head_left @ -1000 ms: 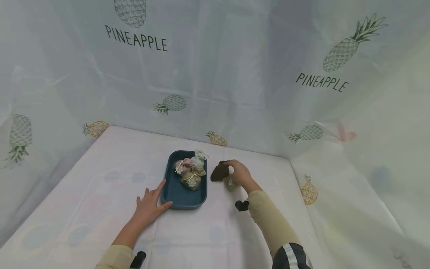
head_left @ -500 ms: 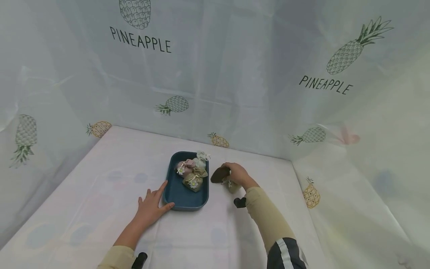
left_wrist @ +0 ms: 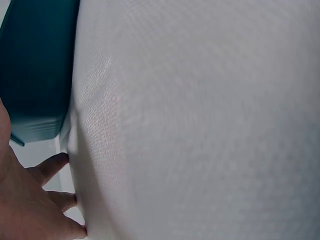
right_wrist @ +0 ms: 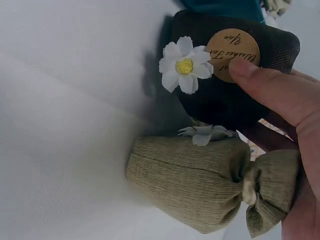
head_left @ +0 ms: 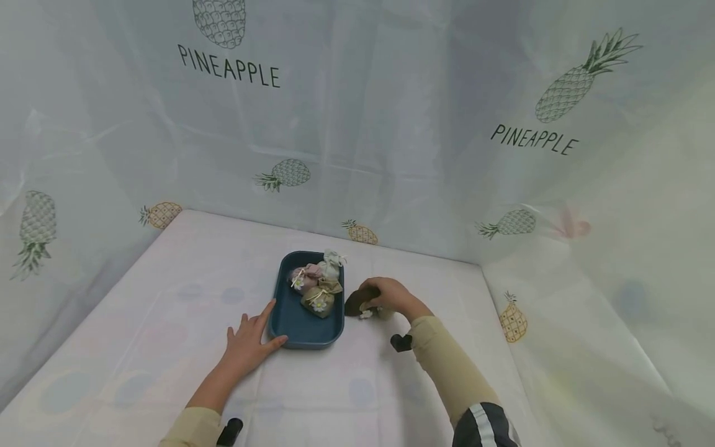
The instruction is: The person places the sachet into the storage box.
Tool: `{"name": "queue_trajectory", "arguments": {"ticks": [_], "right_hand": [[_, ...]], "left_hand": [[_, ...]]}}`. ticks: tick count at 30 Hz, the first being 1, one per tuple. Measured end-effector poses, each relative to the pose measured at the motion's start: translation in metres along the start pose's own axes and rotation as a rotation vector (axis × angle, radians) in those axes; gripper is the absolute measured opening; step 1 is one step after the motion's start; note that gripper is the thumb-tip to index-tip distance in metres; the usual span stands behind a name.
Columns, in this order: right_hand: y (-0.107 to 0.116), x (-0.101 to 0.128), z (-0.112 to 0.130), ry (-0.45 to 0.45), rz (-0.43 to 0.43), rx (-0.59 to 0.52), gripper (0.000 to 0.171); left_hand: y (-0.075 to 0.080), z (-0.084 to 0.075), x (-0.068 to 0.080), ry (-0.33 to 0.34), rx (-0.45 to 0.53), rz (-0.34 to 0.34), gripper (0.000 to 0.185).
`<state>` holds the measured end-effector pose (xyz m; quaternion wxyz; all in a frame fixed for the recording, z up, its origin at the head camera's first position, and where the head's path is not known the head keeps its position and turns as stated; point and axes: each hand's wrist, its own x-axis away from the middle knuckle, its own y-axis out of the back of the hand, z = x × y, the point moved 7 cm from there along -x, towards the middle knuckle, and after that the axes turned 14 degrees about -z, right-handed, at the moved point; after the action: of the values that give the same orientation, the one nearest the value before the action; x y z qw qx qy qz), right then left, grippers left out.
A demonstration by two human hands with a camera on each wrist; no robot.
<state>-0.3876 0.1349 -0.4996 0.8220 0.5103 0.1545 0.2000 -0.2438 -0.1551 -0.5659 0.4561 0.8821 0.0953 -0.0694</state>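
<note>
My left hand [head_left: 248, 344] is spread at the near left corner of a dark blue tray [head_left: 298, 329], its index finger and thumb at the rim. In the left wrist view, fingertips [left_wrist: 62, 159] reach down to the cloth beside the tray wall [left_wrist: 37, 75]. My right hand [head_left: 393, 295] grips a dark brown pouch [head_left: 356, 302] close to the tray's right side. In the right wrist view, the thumb presses on the pouch's round sticker [right_wrist: 227, 42], next to a white flower [right_wrist: 185, 66]. Under the palm lies a tied khaki sachet [right_wrist: 190, 175], its neck against the hand.
Three tied sachets sit in the tray: a pink one [head_left: 304, 279], a whitish one [head_left: 331, 266] and a khaki one [head_left: 318, 303]. A pale cloth [head_left: 184, 323] covers the table. Behind it hangs a pineapple-print sheet [head_left: 391, 124].
My right hand has come a little nearer to me with the dark brown pouch, which is now lower and closer to the tray's right side. The left hand has stayed in place.
</note>
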Motion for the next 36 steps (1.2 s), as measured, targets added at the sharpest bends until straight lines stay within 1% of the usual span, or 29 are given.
{"name": "queue_trajectory", "arguments": {"ticks": [3, 7, 11, 13, 17, 20, 24, 30, 32, 36], "right_hand": [[0.003, 0.002, 0.004, 0.020, 0.005, -0.013, 0.037], [0.010, 0.004, 0.010, 0.046, -0.010, -0.021, 0.039], [0.021, 0.005, 0.016, 0.078, -0.050, -0.042, 0.039], [0.028, 0.006, 0.019, 0.110, -0.082, -0.050, 0.039], [0.041, 0.008, 0.030, 0.164, -0.135, -0.094, 0.040], [0.045, 0.009, 0.039, 0.186, -0.146, -0.151, 0.041], [0.045, 0.008, 0.053, 0.215, -0.139, -0.221, 0.041], [0.037, 0.000, 0.076, 0.246, -0.131, -0.268, 0.043], [0.032, -0.004, 0.083, 0.230, -0.123, -0.294, 0.044], [0.023, -0.011, 0.092, 0.161, -0.098, -0.368, 0.043]], "left_hand": [[0.000, 0.001, 0.000, 0.000, 0.002, 0.003, 0.090], [0.001, 0.002, -0.001, 0.005, -0.004, 0.004, 0.090], [0.003, 0.001, -0.001, -0.002, -0.006, -0.005, 0.089], [0.003, 0.001, 0.000, -0.004, -0.005, -0.006, 0.089], [0.004, 0.000, 0.000, -0.002, -0.010, -0.008, 0.089], [0.004, 0.000, -0.001, -0.001, -0.013, -0.010, 0.089], [0.003, 0.000, 0.000, 0.002, -0.014, -0.003, 0.089], [0.002, 0.000, 0.000, 0.003, -0.006, 0.001, 0.089], [0.002, 0.000, 0.000, 0.003, -0.006, -0.002, 0.089], [0.002, 0.000, 0.000, 0.001, -0.009, -0.003, 0.090]]}}
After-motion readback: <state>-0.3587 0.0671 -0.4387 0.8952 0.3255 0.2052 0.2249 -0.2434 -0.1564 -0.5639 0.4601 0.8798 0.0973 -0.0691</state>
